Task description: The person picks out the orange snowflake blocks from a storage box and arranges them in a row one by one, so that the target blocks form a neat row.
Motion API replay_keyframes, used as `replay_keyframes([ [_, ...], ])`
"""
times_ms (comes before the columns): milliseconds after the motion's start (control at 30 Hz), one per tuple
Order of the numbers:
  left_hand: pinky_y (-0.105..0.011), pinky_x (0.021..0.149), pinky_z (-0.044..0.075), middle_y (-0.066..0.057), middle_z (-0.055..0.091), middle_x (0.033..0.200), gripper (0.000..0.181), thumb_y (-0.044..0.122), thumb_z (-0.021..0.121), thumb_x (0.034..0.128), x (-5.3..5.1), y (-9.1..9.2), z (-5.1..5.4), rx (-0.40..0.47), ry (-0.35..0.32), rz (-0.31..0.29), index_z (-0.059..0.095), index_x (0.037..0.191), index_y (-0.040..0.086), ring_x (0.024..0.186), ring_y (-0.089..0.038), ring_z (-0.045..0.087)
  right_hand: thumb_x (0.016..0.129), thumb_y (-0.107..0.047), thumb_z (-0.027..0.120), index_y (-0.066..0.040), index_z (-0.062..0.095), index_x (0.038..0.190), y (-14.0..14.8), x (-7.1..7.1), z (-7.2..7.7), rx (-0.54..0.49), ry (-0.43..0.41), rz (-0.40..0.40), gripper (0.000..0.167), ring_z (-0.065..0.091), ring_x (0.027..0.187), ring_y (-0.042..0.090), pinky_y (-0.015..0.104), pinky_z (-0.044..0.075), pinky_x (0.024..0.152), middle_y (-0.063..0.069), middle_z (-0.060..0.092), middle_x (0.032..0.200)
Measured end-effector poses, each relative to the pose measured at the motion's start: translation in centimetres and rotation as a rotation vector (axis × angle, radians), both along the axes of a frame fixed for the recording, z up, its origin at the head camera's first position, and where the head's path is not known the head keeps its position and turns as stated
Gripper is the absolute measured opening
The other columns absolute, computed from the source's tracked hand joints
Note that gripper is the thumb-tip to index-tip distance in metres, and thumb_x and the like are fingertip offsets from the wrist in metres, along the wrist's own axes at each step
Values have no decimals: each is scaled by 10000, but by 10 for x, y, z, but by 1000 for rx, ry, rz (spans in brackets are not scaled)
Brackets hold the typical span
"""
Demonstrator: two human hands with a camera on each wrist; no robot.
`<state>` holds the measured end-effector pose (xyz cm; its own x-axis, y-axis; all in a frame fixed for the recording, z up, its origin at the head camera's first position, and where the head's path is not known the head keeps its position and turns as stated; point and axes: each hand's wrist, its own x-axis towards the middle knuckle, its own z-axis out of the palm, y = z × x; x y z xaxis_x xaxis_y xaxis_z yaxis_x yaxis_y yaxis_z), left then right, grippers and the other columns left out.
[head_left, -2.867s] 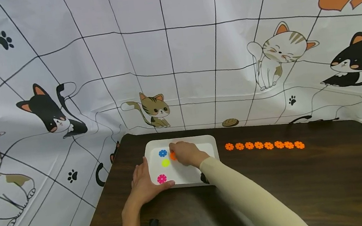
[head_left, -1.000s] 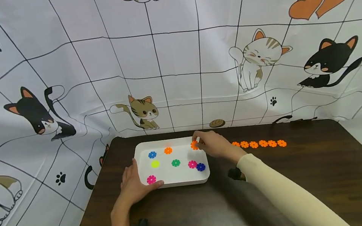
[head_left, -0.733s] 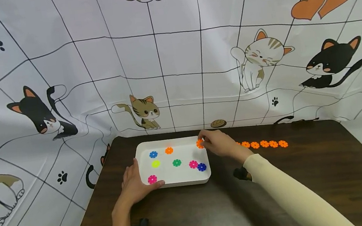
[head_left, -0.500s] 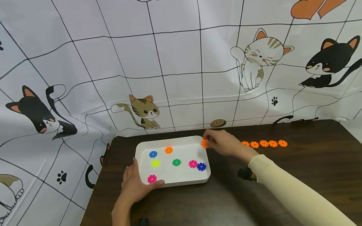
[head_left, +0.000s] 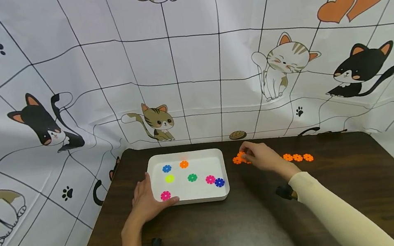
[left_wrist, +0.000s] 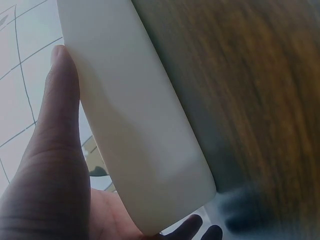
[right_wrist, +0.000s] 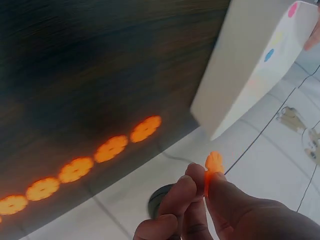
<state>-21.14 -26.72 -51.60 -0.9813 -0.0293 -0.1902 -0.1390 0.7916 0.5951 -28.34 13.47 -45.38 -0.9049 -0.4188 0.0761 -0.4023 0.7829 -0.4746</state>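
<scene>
My right hand (head_left: 263,156) pinches an orange flower-shaped disc (right_wrist: 214,162) between thumb and fingertips, above the left end of a row of matching orange discs (head_left: 297,158) on the table. The hand hides part of that row in the head view. My left hand (head_left: 149,202) holds the near left corner of a white tray (head_left: 191,194), thumb along the near rim and fingers at its left side. Inside the tray lie blue (head_left: 167,168), orange (head_left: 184,164), yellow (head_left: 169,178), green (head_left: 192,177), pink (head_left: 165,195) and dark blue (head_left: 220,182) discs.
The dark wooden table (head_left: 233,230) ends at the back against a white cloth (head_left: 195,56) printed with cats and grid lines. Cameras are strapped at both wrists. The row of discs sits right of the tray near the back edge.
My right hand took up an orange disc from inside the tray and has moved right, past the tray's edge, to the row. My left hand stays at the tray's corner.
</scene>
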Motion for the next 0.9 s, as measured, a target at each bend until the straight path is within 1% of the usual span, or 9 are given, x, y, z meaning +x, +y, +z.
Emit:
replay_keyframes([
  [133, -792, 1197, 101, -234, 34, 1706, 1484, 741, 792, 649, 0, 1, 2, 1, -9, -1, -105, 1631, 82, 1559, -508, -21, 1017, -135, 618, -51, 623, 1189, 19, 1, -3, -4, 21, -4, 192, 541, 633, 108, 269, 445, 587, 125, 705, 854],
  [300, -798, 1189, 106, -243, 42, 1703, 1493, 736, 800, 647, 0, 1, 2, 1, -7, 2, -108, 1629, 71, 1554, -516, -21, 1018, -117, 611, -30, 619, 1195, 39, 4, -5, 5, 38, -18, 198, 536, 623, 100, 270, 438, 578, 106, 702, 841],
  [467, -794, 1195, 95, -238, 38, 1705, 1488, 732, 799, 650, -1, 1, 1, 1, -13, 4, -109, 1629, 77, 1558, -511, -31, 1018, -117, 610, -29, 621, 1190, 57, 8, -7, 17, 25, -47, 194, 531, 610, 106, 269, 427, 561, 117, 695, 832],
  [633, -791, 1199, 86, -231, 40, 1706, 1484, 725, 800, 652, 0, 1, 1, 9, -14, 6, -115, 1630, 85, 1561, -503, -36, 1028, -129, 595, -32, 615, 1198, 78, 9, -9, 32, 5, -71, 197, 560, 633, 103, 273, 442, 561, 141, 712, 868],
  [900, -794, 1197, 86, -226, 45, 1705, 1480, 719, 801, 661, 1, 1, 1, 13, -12, 1, -122, 1629, 84, 1561, -497, -36, 1040, -112, 565, 0, 596, 1211, 114, 10, -12, 62, -8, -104, 206, 557, 648, 106, 284, 442, 587, 113, 696, 839],
])
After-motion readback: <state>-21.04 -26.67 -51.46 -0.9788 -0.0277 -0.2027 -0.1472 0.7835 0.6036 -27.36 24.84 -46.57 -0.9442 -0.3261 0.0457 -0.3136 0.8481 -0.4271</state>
